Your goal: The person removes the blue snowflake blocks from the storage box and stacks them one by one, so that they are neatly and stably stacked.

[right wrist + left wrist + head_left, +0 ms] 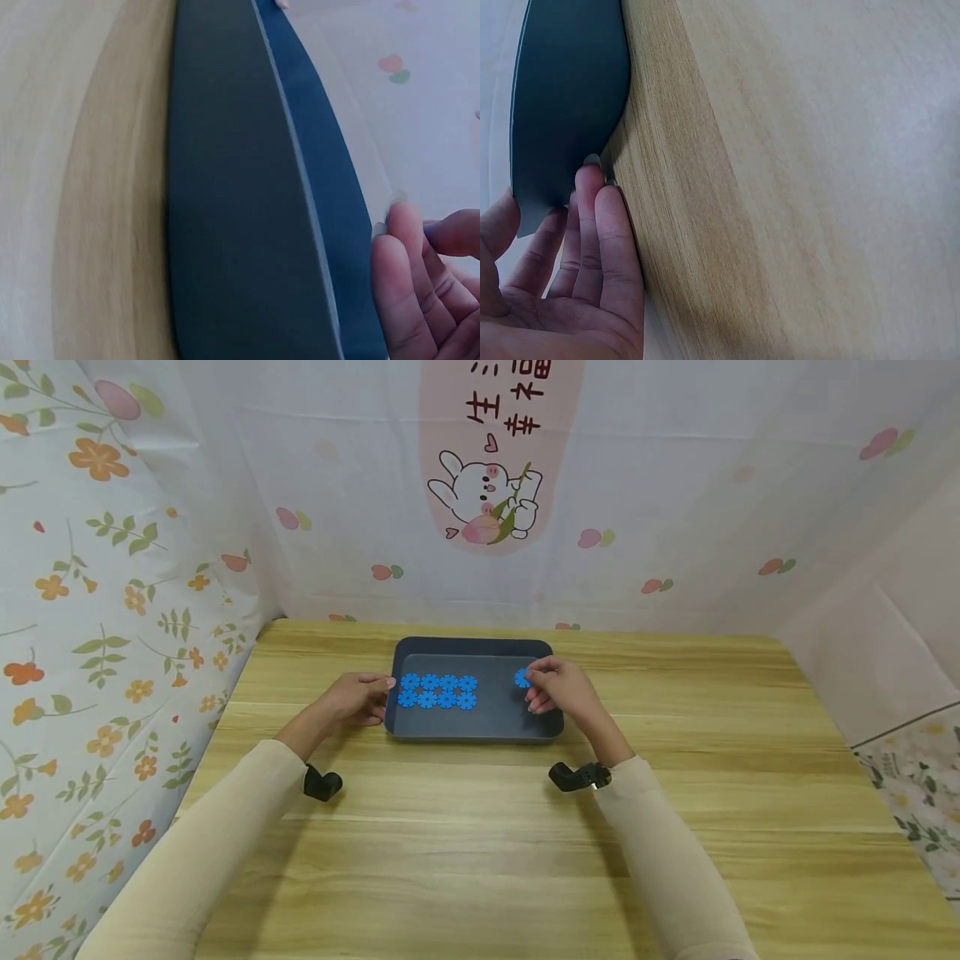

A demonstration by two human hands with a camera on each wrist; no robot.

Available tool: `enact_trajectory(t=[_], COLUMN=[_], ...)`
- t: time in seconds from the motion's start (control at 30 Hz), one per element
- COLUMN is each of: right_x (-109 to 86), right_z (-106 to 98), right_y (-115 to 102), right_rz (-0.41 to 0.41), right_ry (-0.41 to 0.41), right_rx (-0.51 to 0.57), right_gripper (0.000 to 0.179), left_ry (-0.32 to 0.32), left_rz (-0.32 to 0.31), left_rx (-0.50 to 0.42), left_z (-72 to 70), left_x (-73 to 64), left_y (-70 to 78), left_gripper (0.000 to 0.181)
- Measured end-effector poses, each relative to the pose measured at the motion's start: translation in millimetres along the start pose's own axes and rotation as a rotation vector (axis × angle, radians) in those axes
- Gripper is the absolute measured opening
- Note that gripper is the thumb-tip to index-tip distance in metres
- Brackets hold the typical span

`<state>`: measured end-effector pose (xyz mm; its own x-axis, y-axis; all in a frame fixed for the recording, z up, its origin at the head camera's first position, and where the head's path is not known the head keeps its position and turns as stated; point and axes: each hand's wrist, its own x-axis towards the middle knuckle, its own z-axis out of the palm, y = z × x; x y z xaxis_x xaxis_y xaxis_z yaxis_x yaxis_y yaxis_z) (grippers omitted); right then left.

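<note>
left hand (357, 697) grips tray (498, 725) — right hand (559, 686) pinches blue disc (521, 678) — patterned cloth (645, 502) behind

The tray (502, 717) lies lengthwise across the counter (450, 843), near its back edge. Behind the counter hangs a printed cloth (337, 485); a floral cloth (97, 610) hangs to its left. In the tray's left part, eight snowflake discs (447, 682) lie in two rows of four, one row just behind the other. My left fingers (619, 247) are at the tray's left wall. My right fingers (403, 292) are over its right part, with a ninth snowflake disc (521, 677) between them, right of the rows and apart from them.
</note>
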<state>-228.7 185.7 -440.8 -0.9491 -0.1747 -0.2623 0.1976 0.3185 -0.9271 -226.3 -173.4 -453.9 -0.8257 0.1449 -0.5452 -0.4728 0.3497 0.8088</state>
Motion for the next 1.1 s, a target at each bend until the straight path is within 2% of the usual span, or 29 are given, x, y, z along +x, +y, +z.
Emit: enact_trajectory(t=[0.2,0.43,0.67,0.87,1.1], right_x=[-5.0,-7.4,-7.8,-11.2,-14.0], right_z=[-20,-41,-54,-58,-58], right_y=[7,19,31,33,34], right_rz=[-0.016,0.004,0.042,0.089,0.158], right_ry=[0.056,0.154,0.237,0.244,0.22], right_rx=[0.091,0.162,0.231,0.256,0.231], right_gripper=[0.029,0.032,0.032,0.034,0.039], left_ry=[0.006,0.0,0.009,-0.003,-0.004], left_rz=[0.003,0.007,0.005,0.013,0.016], left_rx=[0.001,0.001,-0.006,-0.008,-0.002], left_z=[1.9,1.9,0.9,0.4,-1.1], left_x=[1.3,0.7,0.6,1.0,1.3], left_y=[-1.2,-1.3,0.2,-0.7,-1.3], left_gripper=[0.049,0.053,0.051,0.052,0.052])
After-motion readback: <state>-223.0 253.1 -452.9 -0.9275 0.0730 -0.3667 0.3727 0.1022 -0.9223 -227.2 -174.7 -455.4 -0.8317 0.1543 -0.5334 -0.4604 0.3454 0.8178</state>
